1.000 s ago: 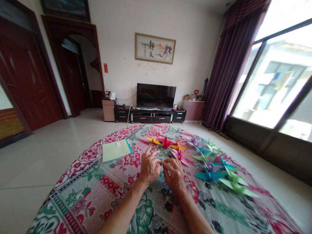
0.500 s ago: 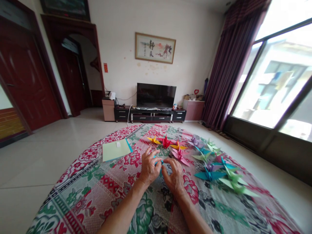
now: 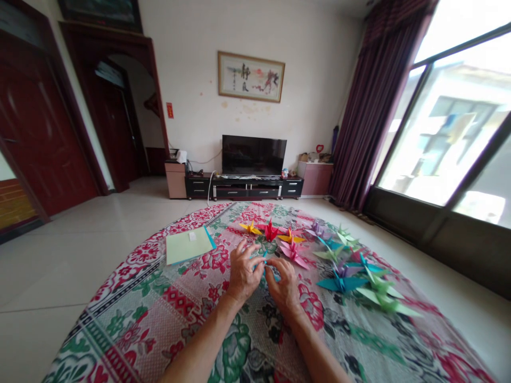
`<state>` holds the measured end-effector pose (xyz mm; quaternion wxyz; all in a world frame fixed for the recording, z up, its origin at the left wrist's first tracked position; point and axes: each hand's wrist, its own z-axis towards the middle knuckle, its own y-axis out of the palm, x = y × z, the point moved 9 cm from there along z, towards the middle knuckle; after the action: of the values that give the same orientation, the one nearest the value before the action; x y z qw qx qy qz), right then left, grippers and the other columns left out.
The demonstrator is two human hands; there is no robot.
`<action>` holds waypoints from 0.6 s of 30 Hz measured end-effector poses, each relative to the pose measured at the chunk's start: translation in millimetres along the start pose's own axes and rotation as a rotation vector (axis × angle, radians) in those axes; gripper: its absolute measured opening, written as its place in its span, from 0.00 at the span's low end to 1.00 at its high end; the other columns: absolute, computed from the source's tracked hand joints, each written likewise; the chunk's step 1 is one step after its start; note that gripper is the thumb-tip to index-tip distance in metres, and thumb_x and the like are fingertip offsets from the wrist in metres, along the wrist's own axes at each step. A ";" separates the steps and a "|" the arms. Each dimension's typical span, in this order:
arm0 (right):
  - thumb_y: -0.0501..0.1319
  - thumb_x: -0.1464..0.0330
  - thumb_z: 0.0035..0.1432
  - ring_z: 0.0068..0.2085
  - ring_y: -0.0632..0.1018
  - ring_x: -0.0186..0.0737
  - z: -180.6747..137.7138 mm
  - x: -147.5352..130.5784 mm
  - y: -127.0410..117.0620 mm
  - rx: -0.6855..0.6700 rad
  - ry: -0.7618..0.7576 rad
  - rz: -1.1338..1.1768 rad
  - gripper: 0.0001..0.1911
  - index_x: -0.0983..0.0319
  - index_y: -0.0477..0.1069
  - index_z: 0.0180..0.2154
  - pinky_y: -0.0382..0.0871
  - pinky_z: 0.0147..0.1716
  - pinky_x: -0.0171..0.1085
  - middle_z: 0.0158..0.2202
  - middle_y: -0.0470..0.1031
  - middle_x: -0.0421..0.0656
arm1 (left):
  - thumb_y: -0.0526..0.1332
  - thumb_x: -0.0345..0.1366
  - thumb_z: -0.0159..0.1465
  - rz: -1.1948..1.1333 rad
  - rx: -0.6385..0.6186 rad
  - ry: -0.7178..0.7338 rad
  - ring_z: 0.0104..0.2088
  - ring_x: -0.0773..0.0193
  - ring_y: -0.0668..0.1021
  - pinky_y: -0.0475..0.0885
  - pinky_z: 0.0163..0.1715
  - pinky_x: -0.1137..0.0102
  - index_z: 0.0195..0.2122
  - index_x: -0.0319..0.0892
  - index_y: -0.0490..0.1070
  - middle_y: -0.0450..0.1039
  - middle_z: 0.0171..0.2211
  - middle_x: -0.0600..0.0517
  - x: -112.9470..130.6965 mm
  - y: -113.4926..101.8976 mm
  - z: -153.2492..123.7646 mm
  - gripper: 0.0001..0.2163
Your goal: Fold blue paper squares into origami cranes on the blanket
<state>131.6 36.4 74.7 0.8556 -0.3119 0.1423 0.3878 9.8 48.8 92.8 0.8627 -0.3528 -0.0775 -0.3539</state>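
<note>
My left hand [image 3: 242, 271] and my right hand [image 3: 284, 284] meet over the flowered cloth [image 3: 159, 319], fingertips pinched together on a small blue folded paper [image 3: 264, 263]. Most of that paper is hidden by the fingers. Just beyond the hands lie a pink paper crane [image 3: 293, 251], a red crane [image 3: 270, 230] and a yellow crane [image 3: 250, 227]. Further right, several more cranes spread in a row, among them a blue crane [image 3: 341, 282] and a green crane [image 3: 385, 299].
A stack of square sheets [image 3: 187, 245], pale green on top, lies on the cloth to the left. Tiled floor surrounds the cloth. At the back wall stand a TV [image 3: 254, 155] on a low cabinet; a large window [image 3: 451, 133] and dark curtain [image 3: 369, 106] fill the right.
The hands have drawn closer together and the blue paper now shows between the fingertips. The view has tilted slightly.
</note>
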 end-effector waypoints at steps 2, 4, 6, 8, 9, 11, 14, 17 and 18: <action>0.56 0.71 0.52 0.38 0.72 0.40 -0.7 -0.3 0.9 -0.005 0.007 -0.004 0.07 0.60 0.70 0.35 0.63 0.40 0.39 0.34 0.73 0.43 | 0.59 0.32 0.56 0.001 0.012 -0.010 0.54 0.51 0.62 0.60 0.52 0.52 0.31 0.50 0.78 0.72 0.46 0.54 -0.6 -1.3 0.4 0.08; 0.57 0.71 0.52 0.38 0.72 0.40 -1.3 -0.7 1.8 -0.007 0.008 -0.016 0.07 0.60 0.70 0.34 0.63 0.39 0.40 0.34 0.73 0.43 | 0.59 0.32 0.56 -0.011 0.012 -0.019 0.54 0.52 0.63 0.61 0.52 0.52 0.32 0.50 0.77 0.72 0.45 0.54 -1.1 -1.4 0.9 0.08; 0.57 0.70 0.52 0.37 0.72 0.40 -1.5 -2.0 1.8 -0.004 0.001 -0.021 0.07 0.60 0.71 0.34 0.63 0.39 0.39 0.34 0.73 0.43 | 0.59 0.32 0.57 -0.026 0.006 -0.023 0.53 0.53 0.63 0.61 0.52 0.53 0.33 0.51 0.77 0.72 0.45 0.53 -0.9 -0.5 1.0 0.09; 0.56 0.70 0.52 0.37 0.72 0.40 -1.1 -3.1 0.5 0.004 0.000 -0.022 0.07 0.60 0.71 0.34 0.63 0.38 0.39 0.33 0.73 0.43 | 0.58 0.32 0.57 -0.037 -0.002 -0.017 0.53 0.53 0.64 0.62 0.52 0.53 0.33 0.50 0.77 0.72 0.45 0.53 0.4 0.5 0.6 0.09; 0.56 0.70 0.53 0.36 0.72 0.39 -0.7 -3.2 -0.3 0.007 0.006 -0.023 0.07 0.60 0.71 0.34 0.63 0.38 0.38 0.32 0.73 0.42 | 0.58 0.32 0.57 -0.039 -0.006 -0.012 0.53 0.53 0.64 0.61 0.52 0.53 0.33 0.50 0.77 0.72 0.45 0.53 1.2 0.9 0.2 0.09; 0.55 0.70 0.54 0.36 0.72 0.39 0.1 -2.4 -1.3 0.006 0.021 -0.026 0.07 0.60 0.71 0.32 0.62 0.37 0.37 0.31 0.73 0.42 | 0.58 0.32 0.56 -0.043 -0.014 0.001 0.53 0.53 0.64 0.61 0.52 0.53 0.34 0.50 0.77 0.72 0.46 0.53 2.8 1.6 -0.7 0.09; 0.54 0.69 0.55 0.35 0.72 0.38 1.0 -0.9 -1.7 0.001 0.027 -0.028 0.07 0.60 0.71 0.31 0.62 0.36 0.37 0.29 0.73 0.41 | 0.59 0.32 0.56 -0.049 -0.028 0.019 0.53 0.52 0.63 0.61 0.52 0.53 0.35 0.51 0.77 0.71 0.46 0.53 4.6 2.0 -1.8 0.10; 0.54 0.69 0.56 0.33 0.71 0.38 0.7 -0.1 -2.3 0.011 0.010 -0.033 0.08 0.61 0.71 0.30 0.61 0.35 0.37 0.28 0.72 0.41 | 0.59 0.31 0.55 -0.064 -0.040 0.033 0.53 0.52 0.63 0.60 0.52 0.53 0.34 0.51 0.77 0.71 0.47 0.54 6.5 1.1 -1.7 0.10; 0.54 0.69 0.56 0.33 0.71 0.38 0.5 -0.3 -2.7 0.016 0.003 -0.038 0.08 0.61 0.71 0.30 0.61 0.35 0.37 0.28 0.72 0.41 | 0.59 0.31 0.54 -0.074 -0.042 0.031 0.53 0.52 0.63 0.60 0.52 0.53 0.34 0.51 0.77 0.71 0.46 0.54 6.6 0.6 -1.3 0.10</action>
<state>133.4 35.2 76.3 0.8651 -0.3082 0.1406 0.3698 14.9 44.6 94.1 0.8425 -0.3625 -0.0696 -0.3925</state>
